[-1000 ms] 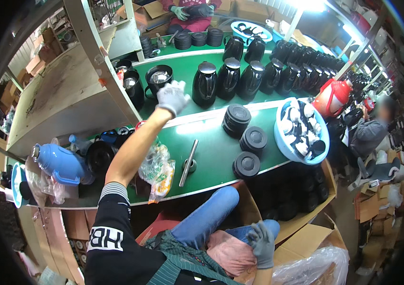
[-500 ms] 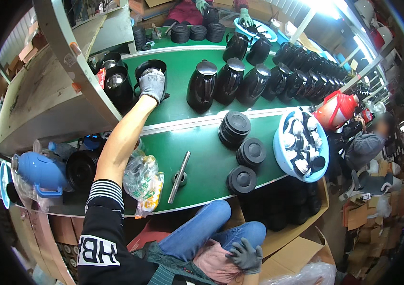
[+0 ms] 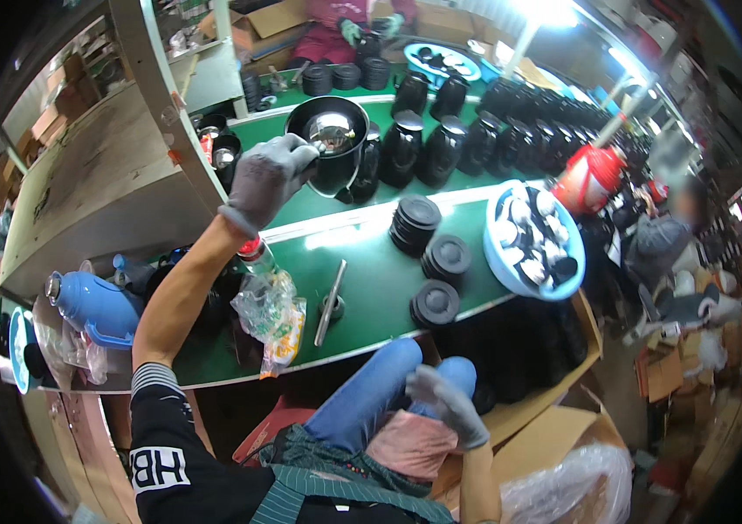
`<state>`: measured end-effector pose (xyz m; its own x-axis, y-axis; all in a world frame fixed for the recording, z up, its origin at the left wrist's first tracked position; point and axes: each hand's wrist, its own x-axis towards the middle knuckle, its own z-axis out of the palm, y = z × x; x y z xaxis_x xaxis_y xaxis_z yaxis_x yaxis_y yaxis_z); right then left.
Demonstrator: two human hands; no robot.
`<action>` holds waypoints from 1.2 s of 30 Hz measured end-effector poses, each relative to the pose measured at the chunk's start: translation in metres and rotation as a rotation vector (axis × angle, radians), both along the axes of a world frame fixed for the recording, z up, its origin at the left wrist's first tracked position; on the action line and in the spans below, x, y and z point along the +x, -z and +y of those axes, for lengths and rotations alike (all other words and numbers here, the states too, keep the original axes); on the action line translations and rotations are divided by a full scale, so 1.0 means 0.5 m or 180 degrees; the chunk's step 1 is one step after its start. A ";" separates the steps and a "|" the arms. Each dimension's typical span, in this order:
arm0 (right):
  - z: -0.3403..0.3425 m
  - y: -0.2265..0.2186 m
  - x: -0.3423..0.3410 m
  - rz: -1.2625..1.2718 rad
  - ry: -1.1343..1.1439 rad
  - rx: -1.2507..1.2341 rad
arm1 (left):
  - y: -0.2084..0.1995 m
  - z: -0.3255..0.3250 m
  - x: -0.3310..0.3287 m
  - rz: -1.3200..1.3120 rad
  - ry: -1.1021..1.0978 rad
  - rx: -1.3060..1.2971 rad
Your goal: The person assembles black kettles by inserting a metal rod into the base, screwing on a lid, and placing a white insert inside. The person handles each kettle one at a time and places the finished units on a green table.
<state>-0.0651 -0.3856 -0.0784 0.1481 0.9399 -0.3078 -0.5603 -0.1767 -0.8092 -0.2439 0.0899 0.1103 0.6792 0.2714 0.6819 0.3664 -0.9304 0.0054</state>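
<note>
Black cylindrical vessel [image 3: 338,173], round silvery liner [image 3: 332,135] inside: held over glossy green desk [image 3: 371,271], far side. Grey-gloved left hand [image 3: 269,177]: fingers clamped on vessel's left side. Grey-gloved right hand [image 3: 447,403]: near, empty, fingers extended. Advisable: level carry, base supported.

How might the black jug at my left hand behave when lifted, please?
The black jug is probably stiff: its rim looks round beside the left hand. Its glossy wall may be slippery, and the mirror-like liner inside could be fragile.
</note>
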 end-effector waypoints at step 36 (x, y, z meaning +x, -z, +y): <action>-0.076 -0.222 -0.139 -0.3038 0.0101 -0.0372 | 0.404 -0.475 -0.181 -0.0481 0.1024 -0.5836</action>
<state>-0.1347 -0.4236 0.0324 0.4096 0.9021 -0.1358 0.3193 -0.2813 -0.9049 -0.3344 -0.1474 -0.0918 0.8163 0.5332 -0.2222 0.1013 0.2465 0.9638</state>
